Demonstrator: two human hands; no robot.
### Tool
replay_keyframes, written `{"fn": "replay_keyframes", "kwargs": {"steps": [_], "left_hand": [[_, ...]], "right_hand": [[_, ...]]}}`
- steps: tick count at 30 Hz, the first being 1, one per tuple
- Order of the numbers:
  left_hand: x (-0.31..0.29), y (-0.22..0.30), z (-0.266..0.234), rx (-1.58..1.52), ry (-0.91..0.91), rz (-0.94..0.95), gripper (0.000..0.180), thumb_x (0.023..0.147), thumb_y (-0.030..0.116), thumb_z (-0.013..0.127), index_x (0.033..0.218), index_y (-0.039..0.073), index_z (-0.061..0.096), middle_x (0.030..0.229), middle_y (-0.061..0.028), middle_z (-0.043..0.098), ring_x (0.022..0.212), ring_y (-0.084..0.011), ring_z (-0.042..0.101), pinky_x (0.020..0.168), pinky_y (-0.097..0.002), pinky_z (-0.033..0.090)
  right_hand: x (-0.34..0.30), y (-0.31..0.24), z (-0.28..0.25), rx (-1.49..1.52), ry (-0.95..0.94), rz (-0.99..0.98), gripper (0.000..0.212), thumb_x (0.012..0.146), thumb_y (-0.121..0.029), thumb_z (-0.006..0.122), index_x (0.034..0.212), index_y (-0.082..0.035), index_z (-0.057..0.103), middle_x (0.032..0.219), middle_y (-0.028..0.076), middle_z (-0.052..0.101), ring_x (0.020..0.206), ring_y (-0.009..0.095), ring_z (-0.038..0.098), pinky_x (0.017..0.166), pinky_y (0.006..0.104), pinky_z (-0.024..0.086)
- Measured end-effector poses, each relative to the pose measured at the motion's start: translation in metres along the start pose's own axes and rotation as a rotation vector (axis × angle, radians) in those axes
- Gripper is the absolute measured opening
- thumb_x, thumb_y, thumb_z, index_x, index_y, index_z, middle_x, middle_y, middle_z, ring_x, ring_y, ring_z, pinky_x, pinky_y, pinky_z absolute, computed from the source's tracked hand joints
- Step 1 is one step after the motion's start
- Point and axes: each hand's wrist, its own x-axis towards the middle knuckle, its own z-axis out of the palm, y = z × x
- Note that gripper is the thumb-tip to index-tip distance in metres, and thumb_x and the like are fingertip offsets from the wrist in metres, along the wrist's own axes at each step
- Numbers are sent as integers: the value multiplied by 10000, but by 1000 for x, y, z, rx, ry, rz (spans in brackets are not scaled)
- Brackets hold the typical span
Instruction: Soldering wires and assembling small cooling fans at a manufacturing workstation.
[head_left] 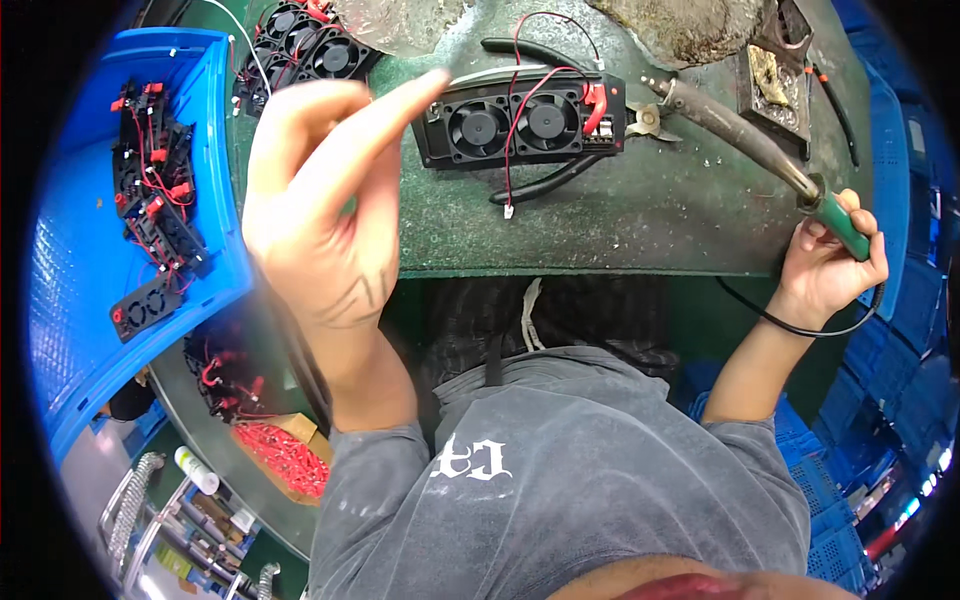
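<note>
My left hand (335, 200) is raised over the near left of the bench, thumb and forefinger pinched on a thin silvery strand of solder wire (492, 74). The strand runs right, along the top edge of a black twin-fan module (518, 125). Red and black leads with small white plugs hang off the module, and a red connector (595, 104) sits at its right end. Beneath it lie pliers (650, 124) with black handles. My right hand (828, 265) is wrapped round the green handle of a soldering iron (740, 135), its tip pointing left, just right of the module and apart from it.
More fan modules (325, 50) lie at the back left. On the left, a blue bin (75, 220) contains several black housings. A cardboard box of red parts (285, 460) sits below it. A soldering stand (775, 90) and cutters (840, 115) are at the back right.
</note>
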Motion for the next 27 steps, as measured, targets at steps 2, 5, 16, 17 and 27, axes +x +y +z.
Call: {"fn": "replay_keyframes", "kwargs": {"steps": [2, 5, 16, 17, 27], "left_hand": [[15, 0, 4, -96, -32, 101, 329, 693, -115, 628, 966, 56, 698, 805, -50, 508, 677, -116, 476, 576, -199, 376], [35, 5, 16, -47, -14, 196, 299, 666, -113, 645, 909, 52, 699, 715, -35, 461, 606, -133, 448, 525, -217, 345], [36, 1, 28, -57, -16, 270, 308, 556, -113, 660, 828, 27, 689, 668, -40, 416, 564, -137, 439, 483, -233, 340], [38, 3, 28, -25, -52, 262, 310, 553, -110, 664, 832, 23, 689, 669, -40, 417, 564, -137, 443, 479, -233, 341], [37, -6, 22, -58, -48, 313, 283, 526, -57, 658, 802, -2, 674, 680, -50, 445, 560, -139, 484, 458, -231, 377]], "right_hand": [[0, 1, 4, 46, -6, 30, 358, 833, -320, 427, 819, -29, 636, 895, 138, 555, 550, 227, 522, 466, 271, 441], [0, 5, 16, 40, 29, 43, 343, 835, -310, 430, 799, -26, 620, 844, 123, 525, 540, 220, 508, 464, 273, 435], [2, 14, 25, -32, 111, 42, 320, 831, -319, 435, 754, -52, 593, 796, 106, 495, 496, 204, 487, 366, 244, 388], [2, 14, 25, -31, 113, 39, 318, 830, -321, 434, 745, -55, 588, 789, 103, 490, 489, 201, 481, 363, 244, 379], [0, 18, 36, -37, 155, 28, 306, 826, -322, 423, 699, -76, 555, 710, 81, 460, 421, 165, 392, 354, 234, 311]]}}
